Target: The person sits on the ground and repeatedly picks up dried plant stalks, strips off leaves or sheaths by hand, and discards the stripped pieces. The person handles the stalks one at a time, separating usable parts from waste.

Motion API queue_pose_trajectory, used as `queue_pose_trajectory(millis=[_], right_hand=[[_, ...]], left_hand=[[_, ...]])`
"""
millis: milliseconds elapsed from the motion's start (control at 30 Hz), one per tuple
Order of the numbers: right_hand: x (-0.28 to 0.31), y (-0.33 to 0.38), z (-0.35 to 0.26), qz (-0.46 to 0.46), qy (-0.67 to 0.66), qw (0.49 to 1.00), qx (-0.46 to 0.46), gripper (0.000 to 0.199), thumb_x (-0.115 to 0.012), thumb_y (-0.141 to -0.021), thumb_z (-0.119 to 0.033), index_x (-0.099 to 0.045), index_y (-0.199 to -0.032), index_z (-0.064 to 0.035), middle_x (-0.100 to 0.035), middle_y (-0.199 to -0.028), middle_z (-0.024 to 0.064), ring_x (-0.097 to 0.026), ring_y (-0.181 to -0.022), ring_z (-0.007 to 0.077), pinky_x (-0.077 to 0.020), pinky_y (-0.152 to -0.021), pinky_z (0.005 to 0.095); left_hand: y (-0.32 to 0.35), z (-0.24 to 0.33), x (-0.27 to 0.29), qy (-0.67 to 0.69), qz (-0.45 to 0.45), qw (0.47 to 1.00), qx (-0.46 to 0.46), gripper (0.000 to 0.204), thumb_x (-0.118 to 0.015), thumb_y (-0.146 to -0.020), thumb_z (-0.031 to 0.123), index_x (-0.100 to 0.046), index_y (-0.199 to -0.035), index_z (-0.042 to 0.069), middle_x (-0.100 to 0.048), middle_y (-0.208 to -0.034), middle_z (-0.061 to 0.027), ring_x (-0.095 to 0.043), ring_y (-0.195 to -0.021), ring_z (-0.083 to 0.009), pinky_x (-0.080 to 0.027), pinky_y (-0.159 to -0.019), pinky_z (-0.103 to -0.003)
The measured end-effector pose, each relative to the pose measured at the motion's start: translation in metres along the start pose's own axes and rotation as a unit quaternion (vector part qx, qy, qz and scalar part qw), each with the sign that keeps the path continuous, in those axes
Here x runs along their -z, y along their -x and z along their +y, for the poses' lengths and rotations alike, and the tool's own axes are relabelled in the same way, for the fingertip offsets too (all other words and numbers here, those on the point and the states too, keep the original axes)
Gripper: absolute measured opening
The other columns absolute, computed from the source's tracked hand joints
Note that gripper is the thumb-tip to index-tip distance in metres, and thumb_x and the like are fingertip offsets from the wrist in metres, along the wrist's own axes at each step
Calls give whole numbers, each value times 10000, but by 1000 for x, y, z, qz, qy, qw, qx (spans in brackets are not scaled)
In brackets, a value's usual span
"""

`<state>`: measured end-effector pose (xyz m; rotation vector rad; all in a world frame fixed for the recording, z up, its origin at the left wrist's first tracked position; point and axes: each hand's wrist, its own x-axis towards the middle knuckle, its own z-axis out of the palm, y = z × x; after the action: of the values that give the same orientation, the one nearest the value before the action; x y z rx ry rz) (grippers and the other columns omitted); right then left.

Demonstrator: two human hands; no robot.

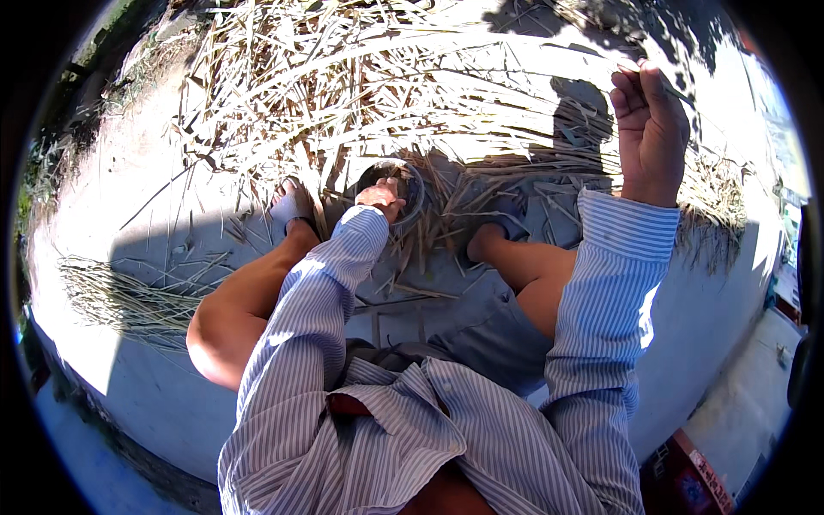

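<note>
Pinching a leftward-running stalk (581,49), the right hand (648,124) hovers, left hand's (382,198) grip unclear.

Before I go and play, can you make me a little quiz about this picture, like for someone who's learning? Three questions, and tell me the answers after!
1. What is the left hand at?
A. a sandal
B. a round open container
C. the shirt collar

2. True or false: the right hand is down on the ground between the feet.

3. Fill in the gap: the shirt sleeves are blue and white, with a pattern of ___.

Key:
1. B, the round open container.
2. False: it is raised, out to the person's right.
3. stripes.
</note>
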<state>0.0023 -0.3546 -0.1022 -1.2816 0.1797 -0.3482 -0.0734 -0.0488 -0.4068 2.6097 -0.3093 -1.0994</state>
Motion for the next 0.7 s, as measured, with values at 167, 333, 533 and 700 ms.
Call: queue_pose_trajectory(millis=[167, 333, 533, 700], right_hand=[[4, 10, -8, 3, -11, 1000, -20, 175, -647, -888, -139, -653, -993, 0, -687, -906, 139, -667, -795, 176, -535, -669, 246], [-7, 6, -1, 29, 5, 999, -29, 182, -663, -876, -141, -653, -989, 1, -688, -904, 131, -661, -777, 167, -518, -659, 250], [-13, 1, 3, 37, -21, 999, -31, 201, -657, -886, -175, -641, -1002, -12, -685, -901, 102, -659, -781, 132, -527, -649, 220], [15, -8, 17, 15, -76, 997, 7, 214, -577, -937, -163, -619, -1038, 21, -670, -954, 108, -642, -835, 155, -524, -744, 273]], left_hand=[[-22, -4, -25, 18, 93, 995, 43, 535, -678, -815, 259, -443, -1226, 11, -558, -1187, -203, -620, -1005, -365, -521, -800, -454], [-31, -13, -38, -35, 18, 999, 24, 201, -509, -866, 78, -587, -1051, 79, -649, -1021, -150, -652, -950, -309, -541, -760, -402], [-25, 0, 24, -38, 191, 981, -12, 232, -531, -830, 168, -588, -1039, 84, -642, -948, -132, -657, -852, -293, -532, -669, -407], [51, 35, 150, -208, 312, 905, -200, 276, -583, -816, 117, -558, -1073, 19, -605, -973, -142, -640, -776, -303, -535, -639, -425]])
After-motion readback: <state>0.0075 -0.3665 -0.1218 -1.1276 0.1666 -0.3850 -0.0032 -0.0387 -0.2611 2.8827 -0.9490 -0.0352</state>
